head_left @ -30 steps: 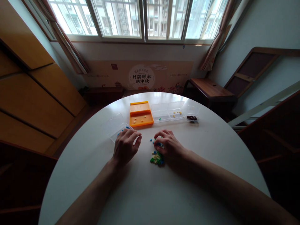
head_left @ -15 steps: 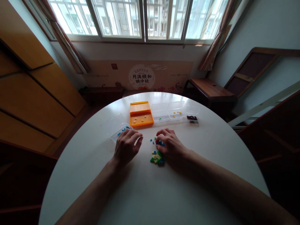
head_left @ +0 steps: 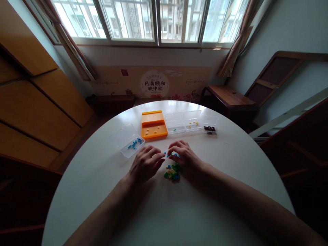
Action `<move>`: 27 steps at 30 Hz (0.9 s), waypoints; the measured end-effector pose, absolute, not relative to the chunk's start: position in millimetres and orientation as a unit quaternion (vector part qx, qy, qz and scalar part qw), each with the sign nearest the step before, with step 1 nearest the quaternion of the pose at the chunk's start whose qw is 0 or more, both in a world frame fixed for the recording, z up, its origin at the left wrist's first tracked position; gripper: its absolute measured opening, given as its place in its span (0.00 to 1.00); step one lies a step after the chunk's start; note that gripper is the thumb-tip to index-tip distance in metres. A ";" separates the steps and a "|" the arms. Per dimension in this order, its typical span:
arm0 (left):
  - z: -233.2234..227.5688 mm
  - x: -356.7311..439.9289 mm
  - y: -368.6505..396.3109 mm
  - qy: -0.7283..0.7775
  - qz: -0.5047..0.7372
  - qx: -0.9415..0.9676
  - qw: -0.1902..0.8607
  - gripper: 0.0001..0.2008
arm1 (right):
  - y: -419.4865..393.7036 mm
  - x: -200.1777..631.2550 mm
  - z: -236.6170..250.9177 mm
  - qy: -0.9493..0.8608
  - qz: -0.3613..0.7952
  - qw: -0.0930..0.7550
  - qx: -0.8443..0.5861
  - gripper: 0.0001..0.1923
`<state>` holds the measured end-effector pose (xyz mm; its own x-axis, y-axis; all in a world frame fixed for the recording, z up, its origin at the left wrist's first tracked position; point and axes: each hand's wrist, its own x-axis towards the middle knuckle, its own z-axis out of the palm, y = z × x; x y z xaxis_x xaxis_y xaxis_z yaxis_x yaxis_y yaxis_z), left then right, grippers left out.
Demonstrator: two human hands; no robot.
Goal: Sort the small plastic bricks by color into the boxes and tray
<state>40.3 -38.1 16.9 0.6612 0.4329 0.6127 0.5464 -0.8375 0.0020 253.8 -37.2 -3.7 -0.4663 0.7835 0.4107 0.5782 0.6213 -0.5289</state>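
Note:
Small toy bricks lie in a loose pile of green, cream and blue pieces on the white round table. Just beyond the pile are a few small blue bricks. My left hand hovers left of these, thumb and forefinger slightly apart, fingertips close to the nearest blue brick. From the right, my right hand arches over the blue bricks, its thumb and fingers curved with a gap between them. Its palm side hides part of the bricks, and no held piece shows in either hand.
A clear open box with blue bricks stands left. Behind are an orange tray with several cream pieces, clear lidded boxes with green and yellow pieces, and a small box of dark brown pieces. A wooden stool stands beyond the table.
My left hand has moved right and slightly nearer, away from the blue-brick box, toward the loose blue bricks. My right hand's fingers have shifted slightly left.

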 end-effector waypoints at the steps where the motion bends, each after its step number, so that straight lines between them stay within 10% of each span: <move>1: 16.6 40.7 -38.4 -0.267 -0.311 -0.908 0.091 0.03 | -37.3 253.4 -2.6 -0.837 0.168 0.328 -0.404 0.03; 27: 17.3 48.0 -43.4 -0.274 -0.395 -0.872 0.093 0.03 | -43.8 242.3 1.6 -0.774 0.286 0.428 -0.368 0.03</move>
<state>48.0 -43.4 17.3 0.5384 0.4044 0.7393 0.5512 -0.8326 0.0540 242.3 -43.8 1.6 -0.3628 0.8150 0.4519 0.3253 0.5652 -0.7581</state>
